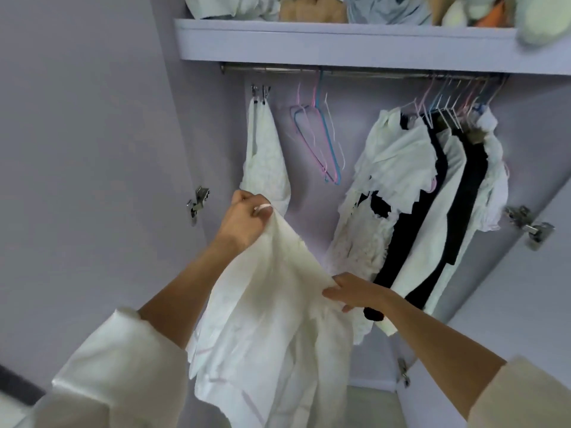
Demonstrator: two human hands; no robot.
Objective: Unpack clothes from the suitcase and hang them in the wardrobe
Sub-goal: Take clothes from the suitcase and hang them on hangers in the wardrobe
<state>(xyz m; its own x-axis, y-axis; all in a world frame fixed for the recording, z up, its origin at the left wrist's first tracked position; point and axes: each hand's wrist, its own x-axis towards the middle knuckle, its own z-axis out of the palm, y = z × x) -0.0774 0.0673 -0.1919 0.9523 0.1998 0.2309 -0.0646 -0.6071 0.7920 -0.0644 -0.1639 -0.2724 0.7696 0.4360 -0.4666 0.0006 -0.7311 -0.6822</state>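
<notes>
She stands right at the open wardrobe, both arms raised in front of it. The white garment hangs between her hands, thin and crinkled, falling in loose folds below her forearms; faint pale pink lines run through the cloth near its lower left edge. Its top corner is bunched up at her left hand, whose fingers are curled tight round the fabric together with a pale pink hanger hook that shows just at the knuckles. Her right hand pinches the garment's right edge lower down, thumb over the cloth and fingers beneath.

Behind, a metal rail runs under a shelf piled with soft things. A white piece hangs from clips at the left end of the rail. Near the middle dangle empty hangers, pink, blue and white. To the right hangs a crowded row of white and black clothes, just beside her right hand.
</notes>
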